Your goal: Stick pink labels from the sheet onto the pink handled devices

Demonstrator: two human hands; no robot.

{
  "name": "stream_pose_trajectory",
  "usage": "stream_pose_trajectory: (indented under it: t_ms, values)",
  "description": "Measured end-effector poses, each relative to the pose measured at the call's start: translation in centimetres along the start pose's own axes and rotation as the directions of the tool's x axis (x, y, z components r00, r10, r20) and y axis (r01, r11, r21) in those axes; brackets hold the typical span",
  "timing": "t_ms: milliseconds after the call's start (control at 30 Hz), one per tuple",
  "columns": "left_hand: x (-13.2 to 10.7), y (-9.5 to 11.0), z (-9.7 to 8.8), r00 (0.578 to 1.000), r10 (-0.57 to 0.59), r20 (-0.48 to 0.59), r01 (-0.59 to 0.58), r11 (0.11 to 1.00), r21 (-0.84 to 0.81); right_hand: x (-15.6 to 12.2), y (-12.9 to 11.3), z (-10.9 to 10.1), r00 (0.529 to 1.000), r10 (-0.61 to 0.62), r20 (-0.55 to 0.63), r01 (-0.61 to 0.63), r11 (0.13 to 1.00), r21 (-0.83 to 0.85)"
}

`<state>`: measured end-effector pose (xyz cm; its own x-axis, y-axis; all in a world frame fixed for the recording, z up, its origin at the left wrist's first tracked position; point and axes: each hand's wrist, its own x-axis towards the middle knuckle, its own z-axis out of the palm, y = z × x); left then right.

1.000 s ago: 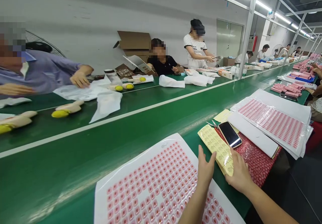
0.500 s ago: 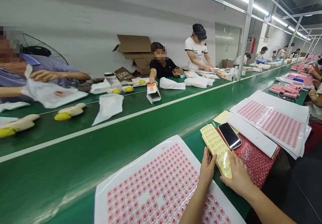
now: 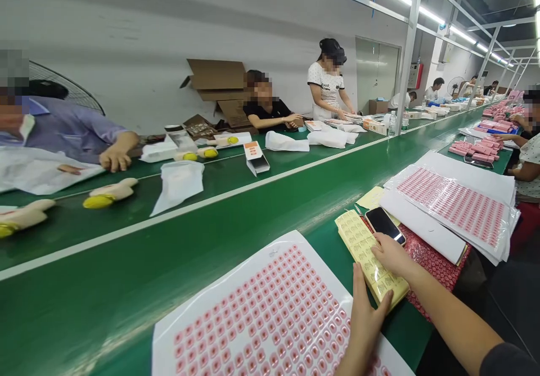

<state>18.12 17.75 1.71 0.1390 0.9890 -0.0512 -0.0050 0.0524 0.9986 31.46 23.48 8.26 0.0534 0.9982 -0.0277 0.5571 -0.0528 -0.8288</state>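
Observation:
A narrow stack of yellow printed label sheets (image 3: 365,245) lies slanted on the green work surface. My left hand (image 3: 368,311) is at its near left corner, fingers stretched along the left edge and thumb against the near end, so that the corner sits in its grasp. From the right side my right hand (image 3: 393,259) grips the stack, fingertips over its top and the rest of the grip hidden. Just beyond my right hand rests a phone (image 3: 385,224) with a dark screen. Left of my hands is a large white sheet with rows of pink stickers (image 3: 261,308), partly covered by my left forearm.
Red bubble wrap (image 3: 415,246) lies under the phone. Further right are stacked sticker sheets (image 3: 455,204). A green conveyor belt (image 3: 139,277) runs past, with an open box (image 3: 256,158) and yellow-ended pale items (image 3: 109,192) across it. Several co-workers sit or stand along the line.
My left hand has slid toward the near end of the stack, and my right hand has moved up its right side. Across the belt, a co-worker's hand has let go of the open box.

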Motion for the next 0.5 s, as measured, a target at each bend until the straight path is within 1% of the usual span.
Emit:
stream_pose_trajectory:
  t_ms: [33, 100, 200, 300, 367, 500]
  values:
    - [-0.3, 0.3, 0.1, 0.999, 0.028, 0.026, -0.030, 0.997, 0.077, 0.2, 0.0, 0.3, 1.000, -0.002, 0.000, 0.002, 1.000, 0.001]
    - [-0.7, 0.7, 0.3, 0.991, 0.066, 0.115, -0.090, 0.972, 0.217, 0.7, 0.3, 0.8, 1.000, -0.001, 0.004, 0.001, 1.000, 0.015]
    - [-1.0, 1.1, 0.5, 0.976, 0.082, 0.203, -0.144, 0.938, 0.314, 1.5, 1.1, 1.0, 0.999, -0.017, 0.035, 0.015, 0.998, 0.059]
    - [-1.1, 1.0, 0.5, 0.971, 0.093, 0.218, -0.164, 0.927, 0.337, 2.6, 1.9, 1.2, 0.998, -0.043, 0.042, 0.039, 0.996, 0.077]
    - [-1.2, 1.1, 0.4, 0.973, 0.070, 0.219, -0.152, 0.911, 0.384, 3.3, 2.4, 1.3, 0.998, -0.054, 0.025, 0.053, 0.997, 0.057]
    - [-1.6, 1.4, 0.3, 0.972, 0.031, 0.232, -0.155, 0.829, 0.537, 4.3, 3.4, 1.2, 0.993, -0.118, 0.015, 0.118, 0.992, -0.043]
